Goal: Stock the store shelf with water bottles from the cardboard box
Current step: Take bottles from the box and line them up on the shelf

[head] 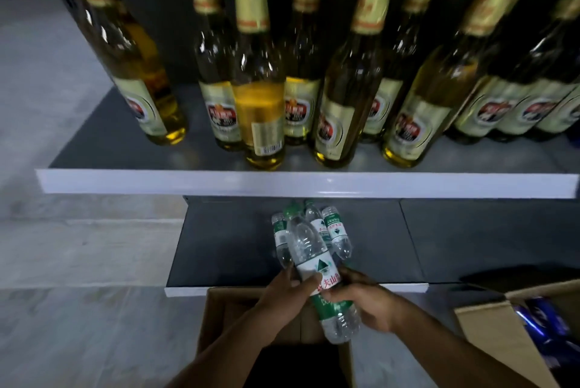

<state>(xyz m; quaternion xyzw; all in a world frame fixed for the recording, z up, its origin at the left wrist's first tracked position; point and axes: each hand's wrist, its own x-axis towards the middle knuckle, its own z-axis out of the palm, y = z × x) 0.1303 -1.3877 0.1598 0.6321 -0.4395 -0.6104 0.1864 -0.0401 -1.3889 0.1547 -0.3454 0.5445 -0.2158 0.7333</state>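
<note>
Both hands' grip round one water bottle (317, 265), left hand (288, 293), right hand (367, 303)

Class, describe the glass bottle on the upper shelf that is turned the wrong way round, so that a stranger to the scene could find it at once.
Start at the upper grey shelf with the white front strip, lined with tall amber glass bottles with gold foil necks. Go to the second cluster from the left and take the bottle nearest the edge. Unlike its neighbours' red emblems, it shows a plain back label with a barcode.
</note>
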